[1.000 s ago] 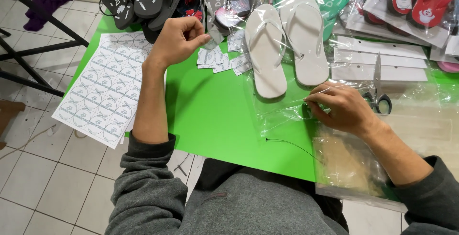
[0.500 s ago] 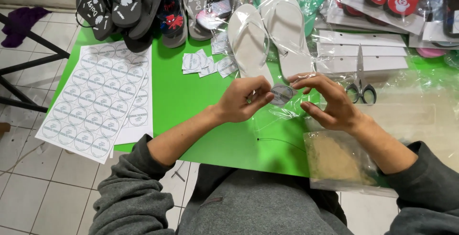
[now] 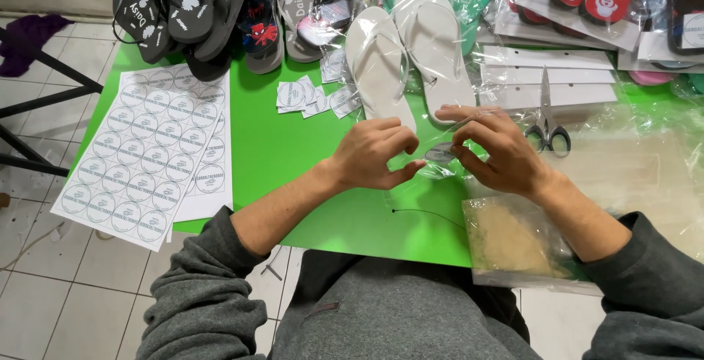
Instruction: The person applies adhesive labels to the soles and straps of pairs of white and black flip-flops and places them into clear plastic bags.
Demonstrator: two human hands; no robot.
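– Head camera looks down: what are we doing?

– We think we are sticking a round sticker (image 3: pixel 440 154) onto a clear bag (image 3: pixel 469 136), just near the white flip-flops (image 3: pixel 411 56).

– And our fingers?

– Our left hand (image 3: pixel 374 156) and right hand (image 3: pixel 497 151) pinch it together, fingertips almost closed. Next we may need to press it flat, gently.

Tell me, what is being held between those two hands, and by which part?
A small round sticker, pinched at its edges: the left hand at its left rim, the right hand at its right rim, over clear plastic wrap.
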